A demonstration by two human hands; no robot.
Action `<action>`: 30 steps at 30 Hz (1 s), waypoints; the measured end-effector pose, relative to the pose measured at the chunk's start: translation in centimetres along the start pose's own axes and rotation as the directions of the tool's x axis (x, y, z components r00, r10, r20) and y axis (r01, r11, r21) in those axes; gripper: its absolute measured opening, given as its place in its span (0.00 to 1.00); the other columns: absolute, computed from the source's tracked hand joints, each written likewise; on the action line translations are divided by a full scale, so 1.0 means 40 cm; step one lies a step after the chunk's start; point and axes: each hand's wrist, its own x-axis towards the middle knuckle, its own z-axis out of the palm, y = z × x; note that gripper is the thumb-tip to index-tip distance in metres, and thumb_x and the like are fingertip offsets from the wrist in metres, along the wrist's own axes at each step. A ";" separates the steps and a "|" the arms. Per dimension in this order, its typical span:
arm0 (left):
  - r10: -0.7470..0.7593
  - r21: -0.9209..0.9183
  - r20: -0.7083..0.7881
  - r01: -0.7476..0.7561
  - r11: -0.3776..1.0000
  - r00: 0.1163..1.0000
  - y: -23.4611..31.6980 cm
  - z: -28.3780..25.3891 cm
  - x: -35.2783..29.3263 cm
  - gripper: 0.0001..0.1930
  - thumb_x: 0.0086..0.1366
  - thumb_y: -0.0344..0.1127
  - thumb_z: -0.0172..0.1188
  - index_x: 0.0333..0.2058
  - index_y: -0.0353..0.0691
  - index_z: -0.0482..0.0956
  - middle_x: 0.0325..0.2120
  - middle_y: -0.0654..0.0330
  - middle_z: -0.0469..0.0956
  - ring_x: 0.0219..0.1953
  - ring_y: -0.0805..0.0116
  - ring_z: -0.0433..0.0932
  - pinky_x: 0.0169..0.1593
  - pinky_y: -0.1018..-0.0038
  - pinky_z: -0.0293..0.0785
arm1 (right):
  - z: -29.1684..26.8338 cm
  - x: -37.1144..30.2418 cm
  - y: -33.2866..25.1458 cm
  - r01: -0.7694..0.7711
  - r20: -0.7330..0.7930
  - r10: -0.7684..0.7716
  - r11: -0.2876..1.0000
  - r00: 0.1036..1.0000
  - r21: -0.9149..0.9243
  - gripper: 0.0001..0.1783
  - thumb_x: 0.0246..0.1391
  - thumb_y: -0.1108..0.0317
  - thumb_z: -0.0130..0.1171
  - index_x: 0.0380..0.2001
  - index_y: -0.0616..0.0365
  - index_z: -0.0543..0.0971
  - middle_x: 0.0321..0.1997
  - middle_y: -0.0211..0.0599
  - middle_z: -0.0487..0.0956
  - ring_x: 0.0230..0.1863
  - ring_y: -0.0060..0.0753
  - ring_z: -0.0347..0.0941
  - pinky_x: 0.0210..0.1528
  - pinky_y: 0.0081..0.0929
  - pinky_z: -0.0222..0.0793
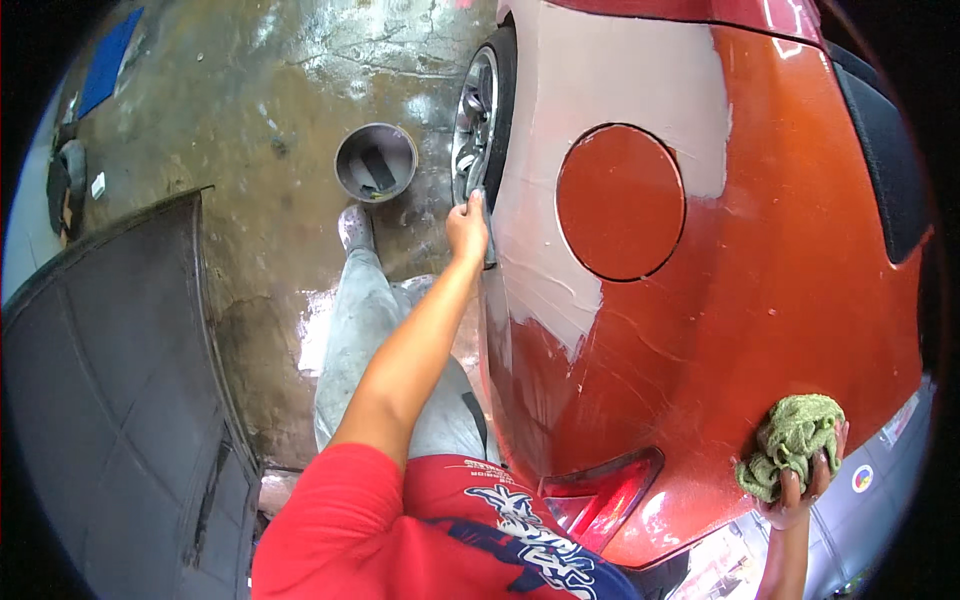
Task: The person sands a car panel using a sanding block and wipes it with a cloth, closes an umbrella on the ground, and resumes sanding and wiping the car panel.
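Glare whitens the wet floor (270,255) left of the car (740,330) beside me. Fisheye distortion curves the grey panel (110,420) farther left; black corners ring my view.

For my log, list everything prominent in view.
Car: one, orange with pale patch, right
Fuel flap: one, orange, car side
Wheel: one, silver, black, top centre
Tail light: one, red, lower centre
Cloth: one, green, against car
Floor: one, brownish, left
Bucket: one, grey, on floor
Large panel: one, dark grey, left
Sheet: one, blue, upper left
Shirt: one, red, bottom
Trousers: one pair, grey, centre
Left hand: one, bare, beside wheel
Right hand: one, bare, gripping cloth
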 end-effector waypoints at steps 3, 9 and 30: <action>0.080 0.020 -0.023 -0.079 0.997 0.997 -0.049 0.010 -0.056 0.29 0.69 0.58 0.56 0.33 0.29 0.79 0.25 0.54 0.78 0.30 0.65 0.73 0.39 0.65 0.71 | 0.011 0.013 -0.002 0.008 0.016 -0.009 0.998 1.000 0.061 0.33 0.59 0.42 0.57 0.64 0.35 0.62 0.71 0.43 0.54 0.67 0.81 0.54 0.62 0.85 0.50; 0.227 0.077 -0.160 -0.217 0.973 0.961 -0.144 -0.022 -0.038 0.28 0.69 0.55 0.56 0.39 0.27 0.81 0.31 0.51 0.82 0.35 0.64 0.77 0.45 0.66 0.72 | 0.003 0.027 -0.003 0.019 -0.009 -0.019 0.999 1.000 0.033 0.33 0.60 0.42 0.55 0.64 0.36 0.61 0.71 0.44 0.54 0.67 0.83 0.53 0.61 0.85 0.51; 0.155 -0.087 -0.146 -0.168 0.982 0.977 0.029 0.015 0.015 0.29 0.68 0.54 0.59 0.22 0.29 0.75 0.16 0.54 0.74 0.21 0.62 0.69 0.31 0.60 0.67 | 0.011 0.014 -0.011 -0.047 -0.004 0.047 0.999 0.999 0.017 0.35 0.59 0.42 0.57 0.65 0.37 0.60 0.72 0.45 0.53 0.68 0.82 0.52 0.62 0.83 0.52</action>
